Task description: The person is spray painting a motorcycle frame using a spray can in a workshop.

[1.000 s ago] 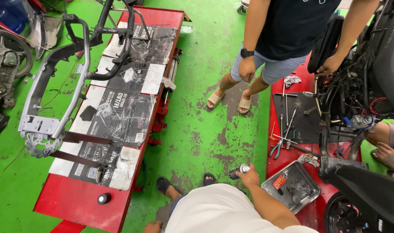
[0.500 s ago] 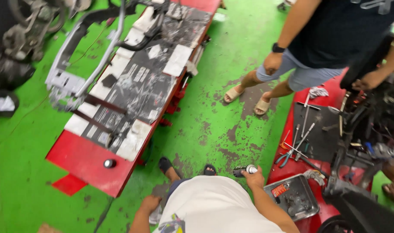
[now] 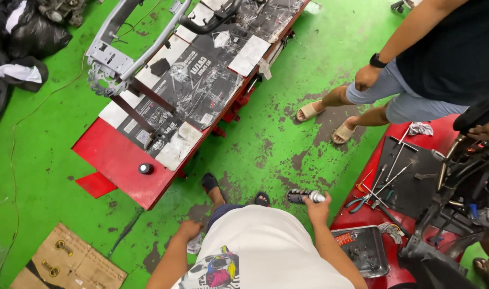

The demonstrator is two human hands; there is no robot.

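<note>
— What have I got in my hands?

— My right hand (image 3: 318, 207) is wrapped around a spray can (image 3: 304, 196). The fingers close on its capped end, and the dark body sticks out to my left, lying roughly level across my front, its far end over the green floor (image 3: 266, 144) just past my sandalled foot (image 3: 262, 199).

— And the left?

— My left hand (image 3: 189, 231) hangs low at my side, fingers loosely curled. A pale rag-like scrap sits right at it, but I cannot tell whether I am gripping it or it is lying on the floor behind.

— Which hand is nearer the tools?

— The right, plainly. Just to its right, and a little towards me, is the metal parts tray (image 3: 364, 250) on the red bench (image 3: 362, 217). Beyond that, further right and ahead, the blue-handled pliers (image 3: 358, 202) and a row of long wrenches (image 3: 394, 163) lie on the black mat (image 3: 415, 176).

— And on the other side?

— Ahead and left of the left hand, well apart from it, stands the red lift table (image 3: 116, 160) with a small black knob (image 3: 145, 168), and further off a grey motorcycle frame (image 3: 121, 48) on it.

— Anyone else?

— Another person stands far ahead to my right, one wrist with a black watch (image 3: 377, 60).
</note>
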